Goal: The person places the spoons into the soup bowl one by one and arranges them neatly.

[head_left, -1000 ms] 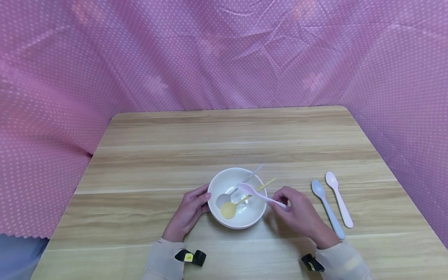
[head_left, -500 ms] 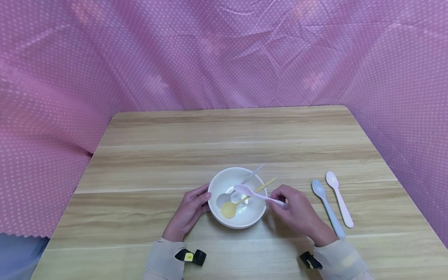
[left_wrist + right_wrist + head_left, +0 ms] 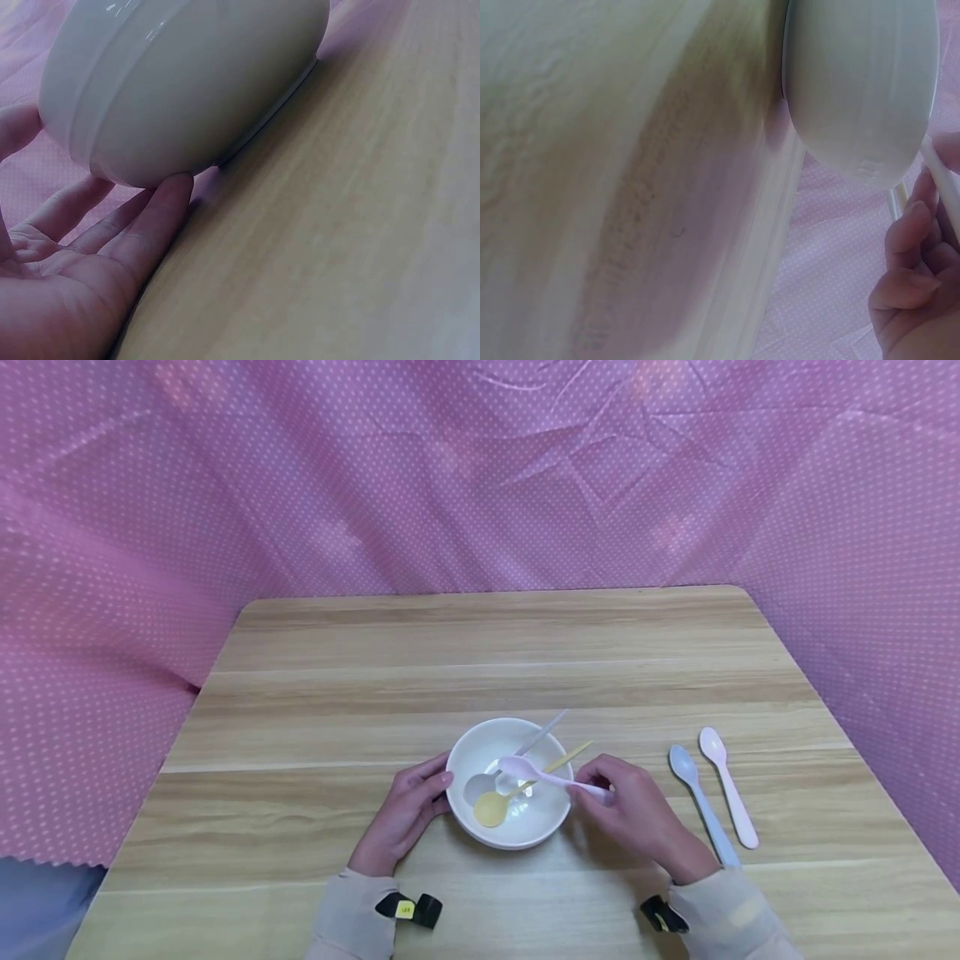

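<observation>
A white bowl [image 3: 468, 753] stands on the table. My left hand [image 3: 405, 818] holds its left side, thumb at the rim; in the left wrist view several fingertips touch the outer wall of the bowl [image 3: 195, 90]. My right hand [image 3: 637, 814] pinches a pale lilac spoon [image 3: 517, 767] by its handle, spoon head over the inside of the bowl. In the bowl lie a yellow spoon [image 3: 491, 809] and a pale greyish spoon [image 3: 478, 788], handles leaning over the far right rim. The right wrist view shows the right hand [image 3: 915, 285] beside the bowl, with part of the spoon handle [image 3: 942, 187].
To the right of my right hand, a light blue spoon [image 3: 701, 802] and a pale pink spoon [image 3: 727, 785] lie side by side on the wooden table [image 3: 420, 668]. A pink dotted cloth [image 3: 480, 485] hangs behind and around the table.
My right hand has shifted slightly left, carrying the lilac spoon a little farther over the bowl. The left hand and bowl have barely moved.
</observation>
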